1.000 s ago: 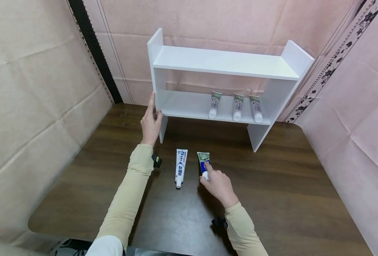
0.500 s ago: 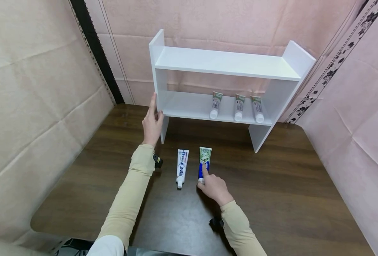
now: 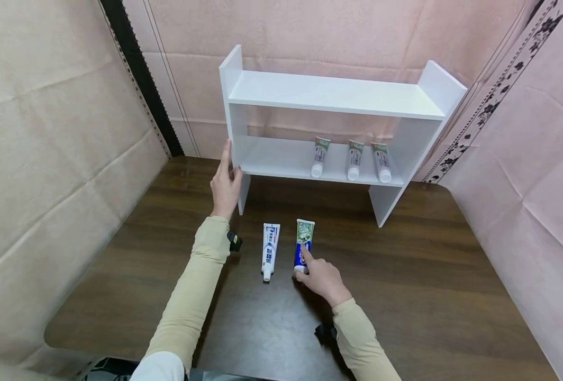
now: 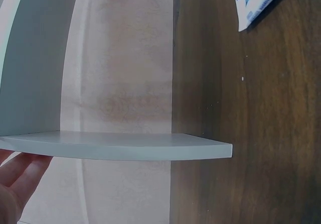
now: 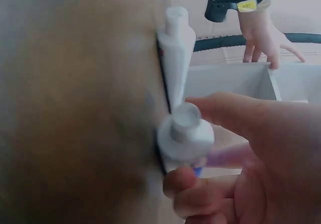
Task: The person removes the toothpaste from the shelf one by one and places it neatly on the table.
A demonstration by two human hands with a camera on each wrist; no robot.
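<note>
On the table in the head view, my right hand (image 3: 325, 279) is at a green and blue toothpaste tube (image 3: 303, 238), its index finger straight along the label. The right wrist view has my thumb beside that tube's white cap (image 5: 186, 128) and curled fingers on the opposite side. A white and blue toothpaste tube (image 3: 270, 247) lies just to the left, cap toward me. My left hand (image 3: 225, 190) rests its extended fingers against the left side panel of the white shelf (image 3: 326, 87); in the left wrist view, fingers (image 4: 25, 176) touch that panel's outer face.
Three toothpaste tubes (image 3: 319, 157) lean caps-forward on the lower board, toward its right end. The upper board (image 3: 329, 91) spans above them. Behind and beside the brown table (image 3: 443, 286) hang pale pink cloth walls (image 3: 329, 32).
The green and blue tube has gone from tilted and foreshortened to showing its full length, and my right hand shifted slightly down with it. My left hand stays at the shelf panel.
</note>
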